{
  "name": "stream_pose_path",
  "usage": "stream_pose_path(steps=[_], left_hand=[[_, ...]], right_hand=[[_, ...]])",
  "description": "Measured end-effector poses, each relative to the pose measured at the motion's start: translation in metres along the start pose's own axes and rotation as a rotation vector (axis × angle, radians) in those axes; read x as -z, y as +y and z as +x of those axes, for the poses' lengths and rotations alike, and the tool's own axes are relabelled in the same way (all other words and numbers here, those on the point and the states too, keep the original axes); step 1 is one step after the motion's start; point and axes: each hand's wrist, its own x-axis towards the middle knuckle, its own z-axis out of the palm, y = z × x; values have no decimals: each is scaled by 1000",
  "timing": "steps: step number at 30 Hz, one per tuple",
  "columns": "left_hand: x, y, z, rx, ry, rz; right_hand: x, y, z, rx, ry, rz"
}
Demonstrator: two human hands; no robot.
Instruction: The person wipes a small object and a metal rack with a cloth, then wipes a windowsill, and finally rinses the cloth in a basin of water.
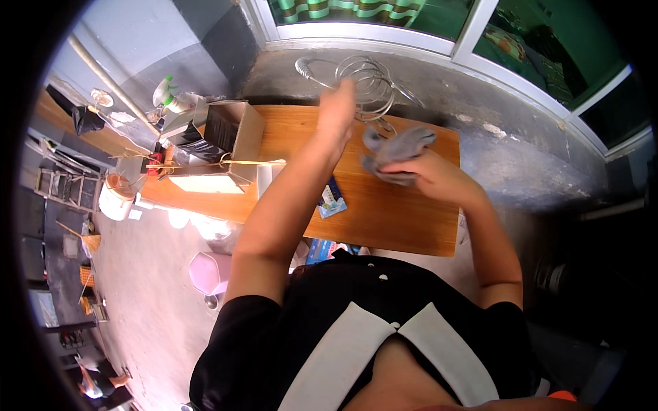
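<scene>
My left hand [337, 108] grips a silvery metal cable wound in loose loops [383, 105], which looks like a drain snake. A tight spiral spring [304, 68] juts out at its left end, beyond my fist. Bunched in my right hand [437, 174] is a grey cloth [398, 151], blurred, just below the loops. The cloth overlaps the cable's lower end, and I cannot tell whether it is wrapped around it. Both hands are over a brown wooden table [406, 216]. A blue printed packet [333, 200] lies on the table near my left forearm.
An open cardboard box [247, 136] holding dark packages stands on the table's left, with a spray bottle [167, 95] behind. A thin stick [195, 165] crosses its front. A concrete wall and window frame [360, 35] rise beyond. A pink bin [208, 272] stands on the floor.
</scene>
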Motion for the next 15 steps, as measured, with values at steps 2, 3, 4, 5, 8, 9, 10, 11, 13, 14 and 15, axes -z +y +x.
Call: stream_pose_path(steps=[2, 3, 4, 5, 8, 9, 10, 11, 13, 14, 15], left_hand=[[13, 15, 11, -153, -46, 79], [17, 30, 10, -194, -43, 95], [20, 44, 14, -249, -31, 113], [26, 59, 24, -309, -17, 132], [57, 112, 26, -396, -20, 166], [63, 130, 22, -443, 9, 182], [76, 144, 22, -504, 12, 157], [89, 157, 22, -565, 13, 131], [108, 185, 14, -639, -46, 82], [116, 198, 10, -645, -36, 45], [124, 208, 7, -650, -31, 5]], right_hand=[[19, 30, -21, -106, 75, 218], [29, 45, -29, -260, 200, 276], [40, 69, -39, -502, 170, 70], [48, 91, -36, -736, 139, -138], [67, 95, 5, -565, 351, 106], [76, 88, 24, -564, 357, 105], [81, 76, 49, -597, 496, 395], [82, 71, 73, -622, 630, 688], [83, 78, 117, -656, 577, 591], [84, 84, 141, -693, 523, 491], [82, 102, 167, -606, 510, 537]])
